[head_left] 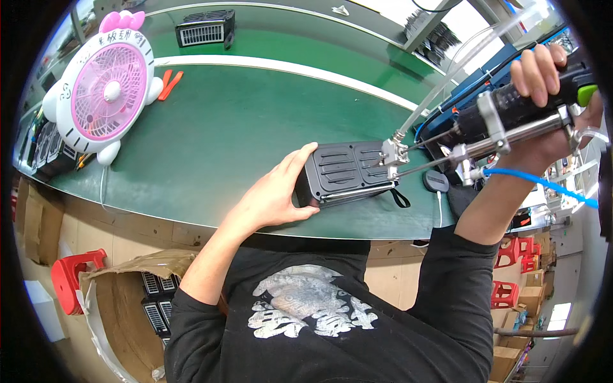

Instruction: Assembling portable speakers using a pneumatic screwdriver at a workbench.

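Note:
A black box-shaped device (338, 169) with ribbed panels and a wrist strap loop (400, 199) lies near the front edge of the green table. My left hand (278, 188) grips its left end, thumb on the near side and fingers over the far side. In my right hand (539, 80) is a black electric screwdriver (507, 112) with a metal guide frame and a green part by the hand. Its metal nose block (394, 153) sits over the right end of the device; whether the tip touches it is hidden.
A pink-and-white fan (112, 92) stands at the left, beside orange tweezers-like tool (170, 85). Another black device (205, 29) rests on the back shelf. A blue air hose (543, 182) and a clear tube (440, 80) run to the screwdriver. A carton (105, 319) holds several similar devices.

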A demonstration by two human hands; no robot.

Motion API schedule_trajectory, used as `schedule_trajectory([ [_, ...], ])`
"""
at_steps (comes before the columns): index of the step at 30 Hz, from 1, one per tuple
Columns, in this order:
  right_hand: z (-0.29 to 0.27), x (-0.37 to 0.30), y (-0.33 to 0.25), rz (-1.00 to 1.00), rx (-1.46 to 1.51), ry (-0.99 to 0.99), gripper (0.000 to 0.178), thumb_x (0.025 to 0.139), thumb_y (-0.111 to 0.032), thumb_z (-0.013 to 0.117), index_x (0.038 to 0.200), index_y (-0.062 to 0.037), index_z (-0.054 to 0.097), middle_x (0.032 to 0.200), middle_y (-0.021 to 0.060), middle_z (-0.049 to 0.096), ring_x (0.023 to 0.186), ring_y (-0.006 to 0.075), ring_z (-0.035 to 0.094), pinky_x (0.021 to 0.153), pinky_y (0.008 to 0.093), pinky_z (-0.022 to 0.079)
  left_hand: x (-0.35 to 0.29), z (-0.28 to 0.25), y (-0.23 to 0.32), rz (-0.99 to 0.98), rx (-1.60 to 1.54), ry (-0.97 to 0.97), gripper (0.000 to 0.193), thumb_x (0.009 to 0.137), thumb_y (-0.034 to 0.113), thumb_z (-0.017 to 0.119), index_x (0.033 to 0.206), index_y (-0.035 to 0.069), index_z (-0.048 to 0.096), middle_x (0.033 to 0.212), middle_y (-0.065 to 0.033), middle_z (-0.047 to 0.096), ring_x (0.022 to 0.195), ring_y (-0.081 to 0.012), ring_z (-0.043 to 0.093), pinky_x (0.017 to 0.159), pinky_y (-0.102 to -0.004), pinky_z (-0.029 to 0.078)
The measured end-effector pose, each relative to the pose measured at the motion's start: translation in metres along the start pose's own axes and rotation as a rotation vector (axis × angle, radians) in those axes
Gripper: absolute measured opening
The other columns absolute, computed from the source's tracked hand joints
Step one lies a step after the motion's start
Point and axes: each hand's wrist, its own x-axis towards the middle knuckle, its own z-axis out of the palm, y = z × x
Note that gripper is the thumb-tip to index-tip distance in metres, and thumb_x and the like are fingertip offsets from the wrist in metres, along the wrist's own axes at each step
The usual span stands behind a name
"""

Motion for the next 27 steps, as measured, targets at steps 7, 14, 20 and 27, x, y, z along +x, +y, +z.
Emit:
schedule_trajectory([
  [7, 0.016, -0.025, 0.032, 0.051, -0.010, -0.058, 0.062, 0.090, -0.061, 0.067, 0.108, -0.0043, 0.048, 0.080, 0.0044, 0.052, 0.066, 0.0143, 0.055, 0.066, 0.0304, 0.045, -0.002, 0.010, -0.002, 0.040, 0.041, 0.067, 0.108, 0.070, 0.023, 0.084, 0.158, 0.012, 0.024, 0.150, -0.0233, 0.045, 0.135, -0.0419, 0.049, 0.112, -0.0466, 0.046],
  [14, 0.032, -0.036, 0.060, 0.031, -0.042, -0.006, 0.067, 0.090, -0.068, 0.063, 0.109, -0.0055, 0.049, 0.080, 0.0032, 0.053, 0.064, 0.0125, 0.055, 0.062, 0.0291, 0.043, -0.002, 0.010, -0.001, -0.034, 0.020, 0.046, 0.108, 0.068, 0.020, 0.085, 0.158, 0.011, 0.026, 0.146, -0.0224, 0.048, 0.132, -0.0400, 0.052, 0.111, -0.0449, 0.045],
  [20, 0.041, -0.043, 0.084, 0.067, 0.009, 0.074, 0.066, 0.090, -0.069, 0.063, 0.106, -0.0066, 0.048, 0.077, 0.0019, 0.052, 0.061, 0.0116, 0.052, 0.061, 0.0286, 0.042, -0.001, 0.008, -0.001, -0.012, -0.016, 0.043, 0.108, 0.067, 0.017, 0.085, 0.158, 0.012, 0.026, 0.146, -0.0214, 0.048, 0.132, -0.0401, 0.052, 0.111, -0.0451, 0.046],
  [27, 0.047, -0.054, 0.104, 0.043, 0.063, 0.040, 0.059, 0.092, -0.063, 0.066, 0.102, -0.0075, 0.047, 0.076, 0.0018, 0.053, 0.059, 0.0122, 0.054, 0.058, 0.0276, 0.042, -0.003, 0.009, -0.005, -0.054, -0.076, 0.015, 0.110, 0.066, 0.016, 0.087, 0.158, 0.012, 0.028, 0.149, -0.0220, 0.046, 0.136, -0.0392, 0.049, 0.112, -0.0447, 0.045],
])
